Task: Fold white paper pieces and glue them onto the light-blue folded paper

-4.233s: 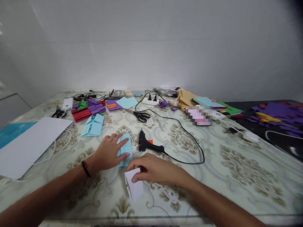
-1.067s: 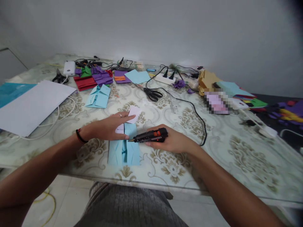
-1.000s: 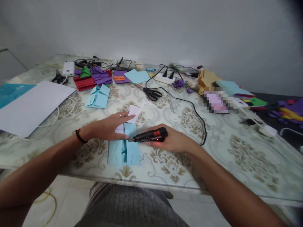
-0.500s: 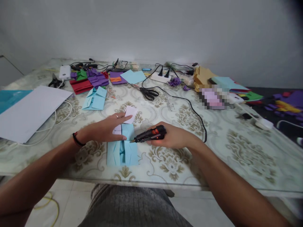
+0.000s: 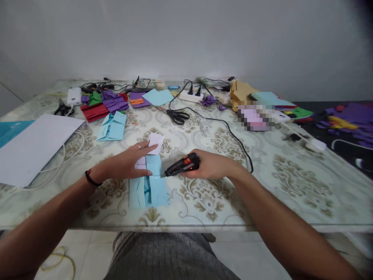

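Note:
My left hand (image 5: 128, 160) lies flat with its fingers spread over a folded light-blue paper piece (image 5: 159, 194). Its thumb presses near the middle fold, and its fingertips rest on a small white paper (image 5: 156, 142) at the upper end. My right hand (image 5: 211, 164) is wrapped round a black and orange glue gun (image 5: 182, 165), whose small light glows red. The nozzle is at the right edge of the blue paper, along the horizontal fold. Part of the blue piece is hidden under my left hand.
Black-handled scissors (image 5: 177, 116) lie ahead, near a black cord (image 5: 230, 123) and a power strip (image 5: 190, 96). Another folded blue piece (image 5: 112, 127) sits at the upper left, beside coloured papers (image 5: 115, 102). White sheets (image 5: 40, 146) cover the left side.
The glue gun's nozzle has slid slightly to the right along the fold, to the paper's edge. My left hand stays in place on the paper. The camera view has shifted a little.

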Demonstrator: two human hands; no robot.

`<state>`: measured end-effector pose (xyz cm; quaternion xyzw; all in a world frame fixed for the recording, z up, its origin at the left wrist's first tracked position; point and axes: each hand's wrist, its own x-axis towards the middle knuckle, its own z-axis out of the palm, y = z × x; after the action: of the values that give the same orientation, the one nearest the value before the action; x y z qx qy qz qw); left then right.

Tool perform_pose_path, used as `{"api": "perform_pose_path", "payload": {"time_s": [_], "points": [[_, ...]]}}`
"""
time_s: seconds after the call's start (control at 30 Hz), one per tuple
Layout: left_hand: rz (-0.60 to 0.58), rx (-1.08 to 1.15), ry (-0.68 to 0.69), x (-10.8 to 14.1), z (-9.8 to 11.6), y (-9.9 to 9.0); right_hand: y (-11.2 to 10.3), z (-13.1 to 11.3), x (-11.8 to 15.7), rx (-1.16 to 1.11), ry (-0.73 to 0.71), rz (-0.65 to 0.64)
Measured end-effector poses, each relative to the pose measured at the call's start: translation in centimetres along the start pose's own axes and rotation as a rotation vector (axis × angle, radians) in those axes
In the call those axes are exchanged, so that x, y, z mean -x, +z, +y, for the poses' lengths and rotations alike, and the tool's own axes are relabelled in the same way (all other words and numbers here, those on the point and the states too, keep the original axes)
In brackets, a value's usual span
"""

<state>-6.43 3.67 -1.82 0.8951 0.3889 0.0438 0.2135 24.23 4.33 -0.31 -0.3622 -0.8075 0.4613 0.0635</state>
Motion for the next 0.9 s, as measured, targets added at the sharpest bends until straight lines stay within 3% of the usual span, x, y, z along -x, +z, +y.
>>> {"api": "perform_pose_path", "payload": {"time_s": [0.37,0.57,0.9], "points": [[-0.003,-0.023,-0.072,-0.2,0.1,0.1,-0.3,-0.4,0.1,0.017,0.024,0.014],[0.008,-0.031,-0.107,-0.3,-0.1,0.1,-0.5,0.2,0.0,-0.011,-0.086,0.007],[0.007,-0.035,-0.139,-0.4,-0.4,-0.2,-0.4,0.7,-0.3,0.03,-0.069,0.033]]}}
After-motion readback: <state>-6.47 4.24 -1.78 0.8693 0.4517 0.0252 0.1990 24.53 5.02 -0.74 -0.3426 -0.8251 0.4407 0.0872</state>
